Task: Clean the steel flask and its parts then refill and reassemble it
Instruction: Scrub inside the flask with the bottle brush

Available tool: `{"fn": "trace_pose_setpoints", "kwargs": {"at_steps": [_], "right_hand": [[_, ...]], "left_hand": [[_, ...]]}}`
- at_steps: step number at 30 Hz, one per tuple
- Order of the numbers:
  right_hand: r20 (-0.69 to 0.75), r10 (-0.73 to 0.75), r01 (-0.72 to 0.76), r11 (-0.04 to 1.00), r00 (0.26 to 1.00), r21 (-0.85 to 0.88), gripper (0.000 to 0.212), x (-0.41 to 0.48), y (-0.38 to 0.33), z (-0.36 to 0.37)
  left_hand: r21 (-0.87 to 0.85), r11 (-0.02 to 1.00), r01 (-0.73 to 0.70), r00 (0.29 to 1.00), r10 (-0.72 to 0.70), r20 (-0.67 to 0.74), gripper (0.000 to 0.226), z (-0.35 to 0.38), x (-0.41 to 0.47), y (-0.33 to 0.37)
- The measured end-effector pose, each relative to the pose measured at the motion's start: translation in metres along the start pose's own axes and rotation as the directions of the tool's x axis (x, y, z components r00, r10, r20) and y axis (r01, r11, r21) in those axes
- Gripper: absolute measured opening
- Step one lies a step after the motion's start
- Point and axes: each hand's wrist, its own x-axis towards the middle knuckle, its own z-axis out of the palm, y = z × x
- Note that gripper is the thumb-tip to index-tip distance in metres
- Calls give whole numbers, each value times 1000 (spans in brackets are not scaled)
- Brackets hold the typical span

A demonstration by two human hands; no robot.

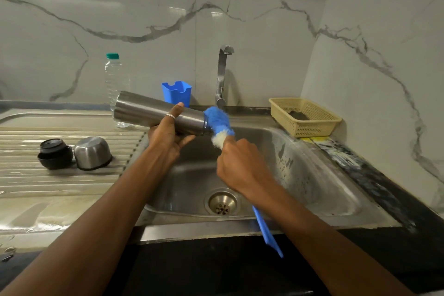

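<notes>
The marble-patterned wall [264,19] rises behind both hands and wraps round on the right. Under them lies the steel sink [300,175], with its ribbed drainboard [60,175] stretching away left of the left hand. The dark desk [384,190] edges the sink to the right of the right hand.

The steel flask [144,113] is held over the basin, lying almost level with its base to the left and its open mouth to the right. The left hand [165,134] grips it from below near the mouth end, thumb curled over the top and fingers wrapped under it.

The right hand [240,166] is closed round the shaft of a blue bottle brush [218,122]. The blue and white bristles sit at the flask's mouth, and the flat blue handle sticks out below the wrist, across the sink's front edge.

A cream plastic basket [312,125] stands beyond the right hand on the sink's far right corner, with something dark inside it. A clear plastic bottle [114,77] with a green cap stands behind the flask's base, partly hidden by it. The tap [222,74] comes down just behind the bristles, and a blue holder [176,92] stands beyond the left thumb.

Left of the left forearm, on the drainboard, the steel cup lid [92,152] lies upside down beside the black stopper [54,152]. The drain [222,203] shows between the forearms. A ring [171,116] sits on the left thumb.
</notes>
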Motion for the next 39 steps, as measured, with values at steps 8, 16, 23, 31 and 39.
{"fn": "trace_pose_setpoints", "kwargs": {"at_steps": [8, 16, 23, 31, 39], "right_hand": [[-34, -27, 25, 999, 999, -44, 38, -13, 2, 2], [-55, 46, -46, 999, 997, 3, 32, 12, 8, 2], [-102, 66, -66, 998, 993, 0, 35, 11, 14, -5], [-35, -41, 40, 999, 999, -27, 49, -3, -5, -2], [-31, -23, 22, 999, 999, -30, 41, -7, -1, -2]], "left_hand": [[29, 1000, -8, 999, 7, 33, 73, 1, 0, 0], [-7, 1000, -8, 990, 8, 137, 69, 4, -6, -1], [-1, 999, -33, 966, 32, 257, 62, 6, -7, -4], [-104, 994, -12, 992, 25, 127, 69, -9, 5, 6], [-44, 997, -60, 989, 65, 133, 62, -1, -1, 1]]}}
